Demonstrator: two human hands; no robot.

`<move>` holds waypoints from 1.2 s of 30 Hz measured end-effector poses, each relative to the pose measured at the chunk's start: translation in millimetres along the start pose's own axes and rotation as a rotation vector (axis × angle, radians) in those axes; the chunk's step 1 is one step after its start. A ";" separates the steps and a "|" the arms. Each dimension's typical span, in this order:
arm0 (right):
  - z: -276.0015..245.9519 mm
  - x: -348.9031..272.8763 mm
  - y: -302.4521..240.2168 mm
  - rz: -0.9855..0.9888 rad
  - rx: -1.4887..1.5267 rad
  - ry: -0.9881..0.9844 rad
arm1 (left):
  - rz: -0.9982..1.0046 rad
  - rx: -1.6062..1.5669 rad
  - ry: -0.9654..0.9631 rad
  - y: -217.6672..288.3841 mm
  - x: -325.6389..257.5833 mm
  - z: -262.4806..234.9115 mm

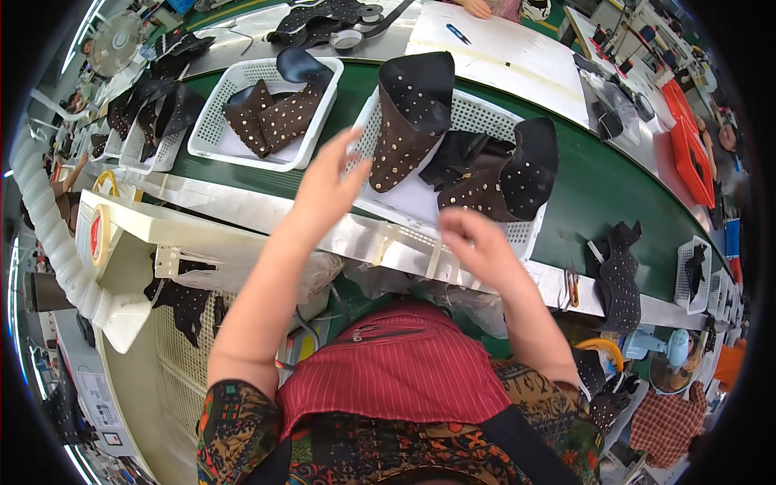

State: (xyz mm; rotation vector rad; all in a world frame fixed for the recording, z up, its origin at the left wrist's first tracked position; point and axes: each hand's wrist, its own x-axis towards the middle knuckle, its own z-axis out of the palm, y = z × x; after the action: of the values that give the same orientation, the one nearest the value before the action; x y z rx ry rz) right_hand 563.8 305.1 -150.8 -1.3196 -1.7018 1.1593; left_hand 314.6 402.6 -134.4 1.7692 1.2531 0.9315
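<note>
"Inside the white perforated plastic basket (491,111) on the green conveyor belt (618,190), what's there?"

"Two studded leather-like pieces: a tall brown-and-black one (394,137) rising at the left, wider at its top, and a folded black-and-brown one (529,166) at the right."

"And the hands?"

"Left hand (330,179) by the basket's left wall, fingers loosely spread, thumb apart, nothing visible in its grasp. Right hand (485,242) at the near rim, just below the folded piece, fingers half curled; it's blurred, so I can't say whether it grips anything."

"What's blocked?"

"The tall piece hides part of the far wall; each hand covers some basket edge."

"Farther out?"

"Leftward, a second white perforated basket (208,121) holding brown studded pieces (275,121). Rightward, a black studded piece (620,279) lies across the belt's edge and silver metal rail (212,194). Beyond the belt, a white-topped bench (517,61) carries a blue pen (457,34)."
</note>
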 end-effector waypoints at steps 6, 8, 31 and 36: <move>15.3 141.2 34.7 -0.232 -0.502 0.390 | -0.209 0.016 -0.203 33.2 -108.8 -24.1; 23.1 168.2 40.3 -0.095 -0.638 0.383 | -0.242 -0.003 -0.188 32.7 -132.6 -34.8; 148.8 -73.0 -159.6 -1.242 -0.535 -0.173 | 0.031 -0.181 0.024 117.5 -245.8 -158.4; 213.9 -78.8 -193.7 -1.291 -0.544 -0.457 | -0.161 -0.082 -0.027 104.9 -297.6 -188.6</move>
State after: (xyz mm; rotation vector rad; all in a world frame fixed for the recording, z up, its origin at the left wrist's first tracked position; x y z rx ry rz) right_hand 321.9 161.1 -49.6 0.0487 -2.6224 0.1980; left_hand 115.9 125.5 2.9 1.5878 1.3005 0.8517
